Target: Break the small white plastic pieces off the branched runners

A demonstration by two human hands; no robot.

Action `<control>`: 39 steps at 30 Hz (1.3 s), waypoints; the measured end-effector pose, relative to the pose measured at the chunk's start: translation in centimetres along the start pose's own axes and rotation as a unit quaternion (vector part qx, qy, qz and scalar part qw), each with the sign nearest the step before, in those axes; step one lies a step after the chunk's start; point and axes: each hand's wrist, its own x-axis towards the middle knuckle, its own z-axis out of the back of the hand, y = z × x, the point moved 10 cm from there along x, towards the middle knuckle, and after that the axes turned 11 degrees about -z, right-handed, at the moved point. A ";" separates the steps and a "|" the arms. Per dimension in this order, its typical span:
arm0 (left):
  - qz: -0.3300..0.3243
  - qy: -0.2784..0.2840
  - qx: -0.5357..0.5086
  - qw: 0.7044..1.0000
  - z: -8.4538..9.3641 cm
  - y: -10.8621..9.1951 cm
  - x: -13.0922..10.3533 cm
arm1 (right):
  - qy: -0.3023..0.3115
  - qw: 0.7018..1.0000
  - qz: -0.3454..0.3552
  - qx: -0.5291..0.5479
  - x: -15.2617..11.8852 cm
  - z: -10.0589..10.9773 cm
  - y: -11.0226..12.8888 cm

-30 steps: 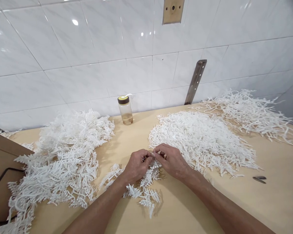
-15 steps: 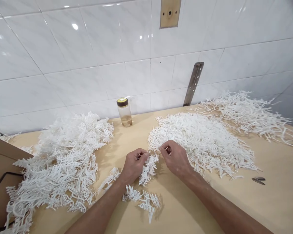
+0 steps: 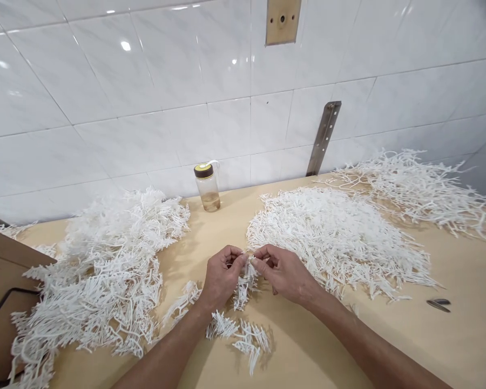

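Both my hands meet at the middle of the table with fingertips almost touching. My left hand (image 3: 222, 274) pinches a white branched plastic sprig (image 3: 243, 292) that hangs down below the fingers. My right hand (image 3: 282, 272) is closed in a pinch at the sprig's upper end; the fingers cover the exact spot they grip. Close in front lie loose white pieces (image 3: 252, 341), with another white piece (image 3: 186, 297) beside the left forearm. A flat heap of short white strands (image 3: 328, 232) spreads just beyond the right hand. To the left rises a bigger heap of white sprigs (image 3: 105, 281).
A bottle of brownish liquid (image 3: 209, 192) stands by the tiled wall (image 3: 154, 140). Long white strands (image 3: 421, 186) pile up at the back right. A metal bracket (image 3: 323, 139) leans there. Two small dark pieces (image 3: 438, 305) lie right. A cardboard box (image 3: 12, 270) borders the left.
My right hand has moved left from the edge of the strand heap to the left hand's fingertips. My left hand has stayed nearly still. The view has shifted slightly.
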 end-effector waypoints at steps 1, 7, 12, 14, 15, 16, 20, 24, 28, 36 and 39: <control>0.003 -0.005 0.000 1.000 0.1 0.0 0.0 | 0.003 1.000 -0.001 -0.002 0.1 -0.1 -0.2; 0.042 -0.039 -0.052 0.997 0.7 1.0 0.2 | 0.012 1.000 0.020 -0.004 0.4 -0.5 -0.6; 0.037 -0.012 -0.052 0.998 0.4 1.2 0.6 | -0.007 0.998 0.051 -0.044 0.2 -0.3 0.1; 0.036 0.002 -0.044 0.998 0.2 1.2 0.6 | -0.013 0.996 0.067 -0.062 0.1 -0.2 0.5; 0.036 0.010 -0.037 0.999 0.0 1.1 0.5 | -0.020 0.995 0.071 -0.067 0.1 0.0 0.6; 0.036 0.019 -0.030 0.999 -0.1 1.1 0.5 | -0.031 0.995 0.071 -0.069 0.1 0.2 0.6; 0.017 0.045 -0.017 0.999 -0.7 0.4 0.4 | -0.077 0.992 0.062 -0.083 0.1 1.3 0.7; -0.003 0.042 -0.006 0.999 -0.7 0.0 0.4 | -0.068 0.988 0.104 -0.090 -0.2 0.9 1.7; -0.017 0.051 0.002 0.999 -0.8 -0.1 0.4 | -0.069 0.991 0.111 -0.038 0.1 0.6 1.4; -0.018 0.041 0.041 0.998 -0.5 -0.1 0.5 | -0.048 0.992 0.112 0.024 0.8 -0.3 0.7; -0.017 0.036 0.045 0.998 -0.4 -0.2 0.5 | -0.057 0.992 0.115 0.019 0.7 -0.3 0.8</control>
